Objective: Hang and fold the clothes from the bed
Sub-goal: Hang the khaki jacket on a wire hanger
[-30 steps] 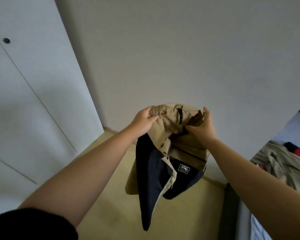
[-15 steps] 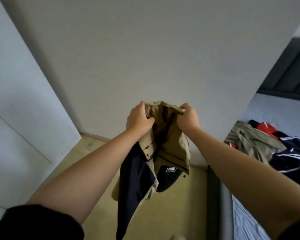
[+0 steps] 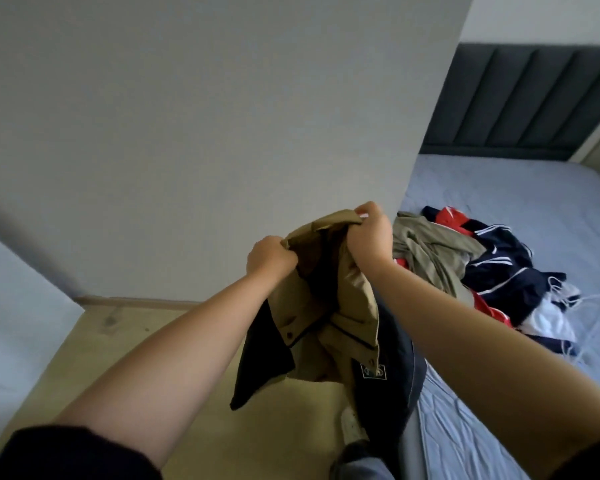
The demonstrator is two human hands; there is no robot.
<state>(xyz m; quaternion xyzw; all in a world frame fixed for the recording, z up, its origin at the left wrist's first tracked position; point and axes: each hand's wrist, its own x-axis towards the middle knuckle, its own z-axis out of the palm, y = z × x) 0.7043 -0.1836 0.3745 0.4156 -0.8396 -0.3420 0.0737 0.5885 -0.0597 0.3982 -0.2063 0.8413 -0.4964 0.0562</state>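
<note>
The left hand point(image 3: 270, 258) and right hand point(image 3: 370, 233) each pinch the soft tan jacket with dark blue lining point(image 3: 329, 306) at its top edge. It looks floppy and puffy, not heavy. Holding it up by the collar seems best.

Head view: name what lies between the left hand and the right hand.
The bunched top of the tan jacket, seen in the head view; the left hand and right hand each grip it.

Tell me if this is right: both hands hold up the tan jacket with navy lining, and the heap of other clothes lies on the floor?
Not quite. The head view shows the heap of khaki, navy and red clothes on the pale blue bed, not the floor. The left hand and right hand do grip the tan jacket with navy lining.
</note>
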